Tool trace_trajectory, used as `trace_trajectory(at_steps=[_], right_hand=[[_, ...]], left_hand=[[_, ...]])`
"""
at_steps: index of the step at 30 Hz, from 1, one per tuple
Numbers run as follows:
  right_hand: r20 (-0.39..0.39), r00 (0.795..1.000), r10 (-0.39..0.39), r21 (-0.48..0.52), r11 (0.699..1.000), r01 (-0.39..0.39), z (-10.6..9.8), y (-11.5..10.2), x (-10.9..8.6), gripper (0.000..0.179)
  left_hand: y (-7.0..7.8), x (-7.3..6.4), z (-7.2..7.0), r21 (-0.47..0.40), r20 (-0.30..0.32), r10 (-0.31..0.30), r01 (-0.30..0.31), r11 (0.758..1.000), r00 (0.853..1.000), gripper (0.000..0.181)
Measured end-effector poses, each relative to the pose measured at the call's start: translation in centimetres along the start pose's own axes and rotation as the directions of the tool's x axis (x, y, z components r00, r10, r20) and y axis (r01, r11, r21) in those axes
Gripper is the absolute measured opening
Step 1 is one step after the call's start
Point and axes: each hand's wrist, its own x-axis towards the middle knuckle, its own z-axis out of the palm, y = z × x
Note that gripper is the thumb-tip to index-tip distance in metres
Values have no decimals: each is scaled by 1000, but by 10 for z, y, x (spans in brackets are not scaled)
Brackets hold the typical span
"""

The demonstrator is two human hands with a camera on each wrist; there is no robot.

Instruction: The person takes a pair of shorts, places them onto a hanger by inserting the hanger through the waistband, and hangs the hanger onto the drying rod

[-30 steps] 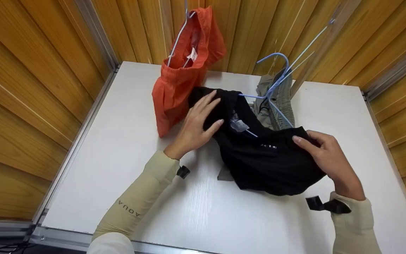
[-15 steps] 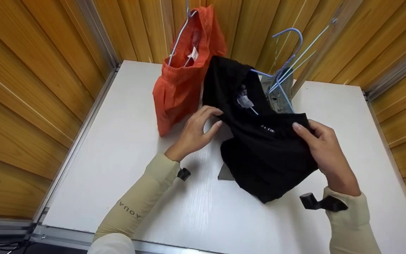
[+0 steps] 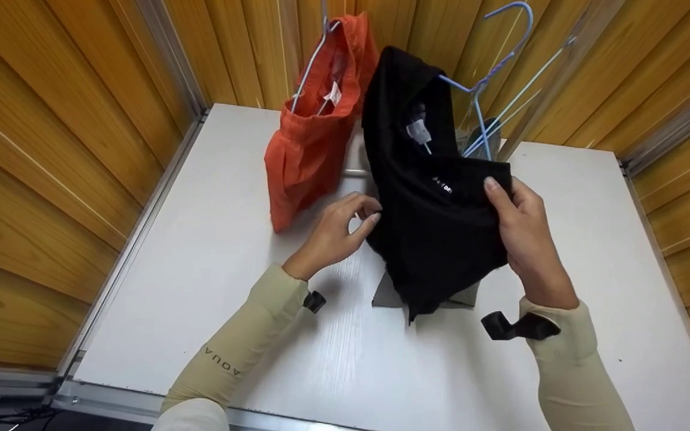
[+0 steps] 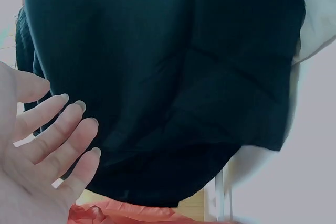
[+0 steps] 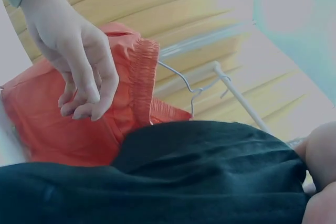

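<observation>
Black shorts hang tilted on a blue wire hanger, whose hook stands free above them. With its thumb on the front of the waistband, my right hand pinches the right corner of the shorts. The left wrist view shows the loose hem of the black shorts beside my left hand. The fingers of that left hand are loosely bent and hold nothing, close to the left edge of the shorts.
Orange shorts hang on another hanger at the back left. Behind the black shorts, grey-green shorts hang mostly hidden on a light hanger. A white rack bar shows in the right wrist view. Wooden walls enclose the white table.
My right hand has raised the black shorts and hanger up and back, so the hook is higher. The left hand has come off the waistband and now sits lower beside the shorts.
</observation>
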Motion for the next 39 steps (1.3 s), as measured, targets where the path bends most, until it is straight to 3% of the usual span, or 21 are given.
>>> trace_trajectory(at_steps=[18,22,29,39], right_hand=[[-95,995,-33,-35,999,30,33,-14,36,25],[-100,994,-41,-37,999,38,37,-17,43,25],[-80,996,-41,-70,997,36,43,-21,55,23],[-111,993,-32,-102,995,21,51,-24,71,17]], left_hand=[[3,0,4,-44,40,13,-11,999,999,14],[5,-1,4,-52,63,30,-26,998,998,22],[8,-4,4,-81,169,20,-6,997,985,46],[9,-5,5,-112,213,36,-12,994,976,52]])
